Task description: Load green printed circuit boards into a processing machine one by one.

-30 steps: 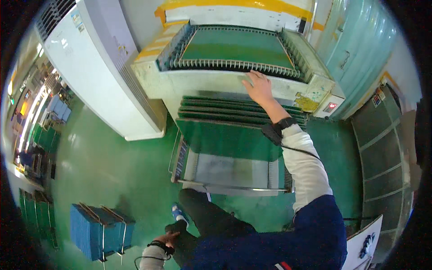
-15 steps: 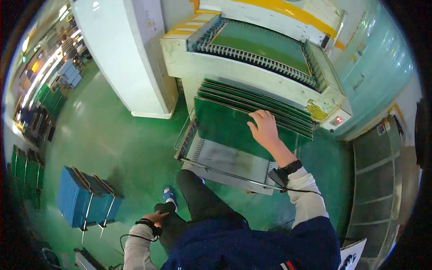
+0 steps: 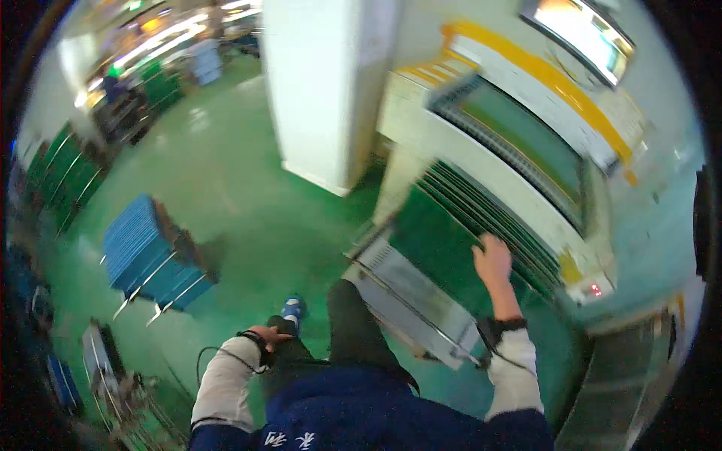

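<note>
Several dark green flat panels stand in a row in a slotted metal rack (image 3: 444, 331) before a pale machine. My right hand (image 3: 493, 263) is at the top edge of the nearest green panel (image 3: 429, 233), thumb on its near face and fingers curled over the edge, a little blurred. The panel leans close to the others behind it. Low on the left, my left hand (image 3: 272, 334) lies on my left thigh, fingers stretched out, holding nothing. Each wrist wears a black band with a cable.
The conveyor machine (image 3: 481, 124) with a green panel on its rollers stands behind the rack. A white pillar (image 3: 312, 98) rises left of it. Blue panels (image 3: 154, 248) fill a rack on the left floor. A grey framed screen (image 3: 617, 383) stands at right.
The view has swung left, so the rack and machine sit farther right and look more tilted. My right hand stays at the front panel's top edge; my left stays on my thigh.
</note>
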`<act>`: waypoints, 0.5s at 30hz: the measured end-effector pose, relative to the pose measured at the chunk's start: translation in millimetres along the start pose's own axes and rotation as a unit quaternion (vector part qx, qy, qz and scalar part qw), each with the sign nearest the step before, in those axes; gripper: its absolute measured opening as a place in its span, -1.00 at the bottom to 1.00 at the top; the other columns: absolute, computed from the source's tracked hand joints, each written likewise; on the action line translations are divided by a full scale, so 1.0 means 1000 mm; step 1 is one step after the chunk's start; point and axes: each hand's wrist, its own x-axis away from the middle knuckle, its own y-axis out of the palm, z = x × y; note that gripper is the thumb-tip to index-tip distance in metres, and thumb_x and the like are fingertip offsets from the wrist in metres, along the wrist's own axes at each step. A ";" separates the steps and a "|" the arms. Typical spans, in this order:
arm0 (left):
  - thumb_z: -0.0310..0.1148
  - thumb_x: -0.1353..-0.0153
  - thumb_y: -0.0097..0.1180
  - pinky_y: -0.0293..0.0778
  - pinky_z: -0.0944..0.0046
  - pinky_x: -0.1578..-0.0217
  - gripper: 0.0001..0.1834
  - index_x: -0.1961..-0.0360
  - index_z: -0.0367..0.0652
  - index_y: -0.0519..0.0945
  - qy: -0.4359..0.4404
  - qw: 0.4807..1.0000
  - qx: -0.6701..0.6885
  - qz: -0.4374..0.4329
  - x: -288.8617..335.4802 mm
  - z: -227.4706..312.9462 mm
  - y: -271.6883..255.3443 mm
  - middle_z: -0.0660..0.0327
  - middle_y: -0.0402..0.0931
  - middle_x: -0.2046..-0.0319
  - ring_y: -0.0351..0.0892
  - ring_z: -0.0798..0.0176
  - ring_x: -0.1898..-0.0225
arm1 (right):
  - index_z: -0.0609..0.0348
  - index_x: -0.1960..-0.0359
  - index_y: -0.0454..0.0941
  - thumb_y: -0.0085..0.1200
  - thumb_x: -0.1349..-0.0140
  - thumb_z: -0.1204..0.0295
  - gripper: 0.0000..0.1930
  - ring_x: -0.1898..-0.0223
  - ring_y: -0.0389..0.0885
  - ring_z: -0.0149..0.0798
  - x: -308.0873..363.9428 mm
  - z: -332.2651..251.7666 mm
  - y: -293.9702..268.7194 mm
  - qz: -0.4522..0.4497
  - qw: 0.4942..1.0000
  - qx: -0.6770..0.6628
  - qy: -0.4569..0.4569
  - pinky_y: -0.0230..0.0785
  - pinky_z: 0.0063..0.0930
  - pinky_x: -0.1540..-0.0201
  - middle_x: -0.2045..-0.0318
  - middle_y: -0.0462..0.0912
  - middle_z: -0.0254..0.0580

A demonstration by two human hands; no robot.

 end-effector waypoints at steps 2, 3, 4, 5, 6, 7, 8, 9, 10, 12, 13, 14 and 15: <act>-0.30 -0.06 0.02 0.40 -0.15 0.14 -0.22 -0.26 0.61 0.02 -0.047 0.998 0.037 -0.028 -0.007 -0.011 0.023 0.13 0.03 -0.25 0.42 -0.13 -0.02 | 0.26 0.28 0.46 0.14 0.02 0.28 -0.66 0.24 0.47 0.20 -0.005 -0.011 0.003 -0.072 0.996 0.002 0.052 0.31 -0.01 0.22 0.34 0.54 0.15; -0.27 -0.18 -0.04 0.37 -0.19 0.12 -0.31 -0.25 0.65 0.02 -0.062 0.996 0.049 -0.042 -0.016 -0.014 0.028 0.20 -0.05 -0.32 0.41 -0.10 -0.03 | 0.27 0.28 0.46 0.12 0.00 0.29 -0.68 0.23 0.48 0.21 -0.004 -0.007 0.004 -0.091 0.994 0.011 0.053 0.31 -0.01 0.20 0.33 0.54 0.19; -0.12 -0.19 -0.06 0.35 -0.12 0.09 -0.41 -0.25 0.47 0.10 -0.068 0.997 0.019 0.013 -0.007 0.000 0.014 0.18 0.21 -0.21 0.46 -0.08 0.03 | 0.27 0.30 0.47 0.12 0.01 0.31 -0.69 0.23 0.48 0.20 0.000 0.002 0.003 -0.111 0.991 0.038 0.059 0.31 -0.01 0.21 0.34 0.53 0.22; 0.00 -0.15 -0.05 0.36 -0.07 0.11 -0.42 -0.21 0.23 0.19 -0.101 0.991 0.092 0.003 -0.005 0.002 0.000 0.12 0.36 -0.05 0.48 -0.06 0.05 | 0.23 0.23 0.47 0.12 0.01 0.31 -0.67 0.26 0.49 0.18 0.001 0.016 0.002 -0.126 0.989 0.065 0.051 0.33 -0.04 0.21 0.39 0.54 0.13; 0.12 -0.11 -0.03 0.37 -0.02 0.13 -0.34 -0.16 0.00 0.27 -0.138 0.977 0.166 -0.001 -0.004 0.004 -0.012 0.05 0.51 0.12 0.50 -0.04 0.07 | 0.24 0.31 0.48 0.14 0.03 0.29 -0.69 0.26 0.48 0.16 0.003 0.032 0.009 -0.096 0.993 0.062 0.022 0.33 -0.07 0.21 0.39 0.53 0.10; 0.19 -0.09 -0.06 0.36 -0.04 0.11 -0.30 -0.13 -0.05 0.31 -0.128 0.978 0.162 0.000 -0.006 0.001 -0.014 0.04 0.49 0.08 0.47 -0.06 0.04 | 0.26 0.43 0.45 0.16 0.08 0.30 -0.71 0.28 0.46 0.15 0.000 0.048 0.016 -0.081 0.996 0.034 0.002 0.30 -0.07 0.24 0.41 0.51 0.11; 0.26 -0.08 -0.09 0.36 -0.06 0.09 -0.25 -0.11 -0.11 0.35 -0.126 0.978 0.166 -0.002 -0.004 -0.003 -0.009 0.02 0.47 0.05 0.44 -0.08 0.01 | 0.28 0.52 0.39 0.19 0.13 0.30 -0.70 0.34 0.45 0.14 -0.009 0.027 0.002 -0.155 0.987 0.044 0.026 0.25 -0.05 0.30 0.46 0.48 0.10; 0.28 -0.08 -0.10 0.35 -0.07 0.08 -0.24 -0.10 -0.12 0.36 -0.127 0.977 0.172 0.018 -0.007 -0.001 -0.005 0.01 0.46 0.05 0.43 -0.09 0.00 | 0.28 0.55 0.37 0.21 0.16 0.31 -0.68 0.37 0.43 0.14 -0.013 0.033 0.004 -0.174 0.984 0.034 0.012 0.21 -0.05 0.34 0.50 0.45 0.10; 0.30 -0.07 -0.11 0.35 -0.07 0.07 -0.22 -0.08 -0.14 0.37 -0.130 0.975 0.177 0.040 -0.008 -0.001 -0.002 0.00 0.46 0.04 0.42 -0.10 -0.01 | 0.27 0.51 0.42 0.23 0.15 0.29 -0.68 0.34 0.45 0.14 -0.019 0.035 0.008 -0.202 0.978 0.045 0.039 0.26 -0.08 0.30 0.47 0.48 0.08; 0.38 -0.04 -0.20 0.24 -0.02 -0.07 -0.22 -0.09 0.04 0.43 -0.157 0.970 0.182 -0.027 -0.025 -0.009 0.006 0.10 0.40 -0.06 0.35 0.03 -0.12 | 0.27 0.47 0.45 0.23 0.14 0.29 -0.68 0.33 0.46 0.13 -0.013 0.045 0.023 -0.176 0.983 0.028 0.037 0.28 -0.09 0.28 0.45 0.50 0.07; 0.41 -0.03 -0.24 0.21 -0.01 -0.12 -0.22 -0.10 0.11 0.46 -0.167 0.967 0.187 -0.047 -0.034 -0.014 0.014 0.13 0.39 -0.10 0.32 0.08 -0.15 | 0.27 0.44 0.48 0.24 0.13 0.28 -0.68 0.31 0.47 0.12 -0.016 0.047 0.031 -0.150 0.988 0.011 0.045 0.30 -0.11 0.25 0.43 0.52 0.06; 0.41 -0.03 -0.23 0.21 -0.01 -0.12 -0.22 -0.10 0.11 0.45 -0.172 0.963 0.200 -0.053 -0.041 -0.016 0.021 0.13 0.39 -0.09 0.32 0.07 -0.15 | 0.27 0.38 0.51 0.24 0.12 0.26 -0.65 0.27 0.49 0.11 -0.012 0.024 0.023 -0.106 0.992 0.056 0.025 0.33 -0.12 0.20 0.40 0.54 0.04; 0.41 -0.03 -0.23 0.21 -0.01 -0.11 -0.22 -0.10 0.10 0.45 -0.168 0.964 0.203 -0.043 -0.045 -0.015 0.017 0.13 0.39 -0.09 0.32 0.07 -0.15 | 0.27 0.38 0.51 0.24 0.12 0.26 -0.65 0.27 0.49 0.11 -0.013 0.022 0.020 -0.105 0.993 0.060 0.020 0.33 -0.12 0.20 0.40 0.54 0.04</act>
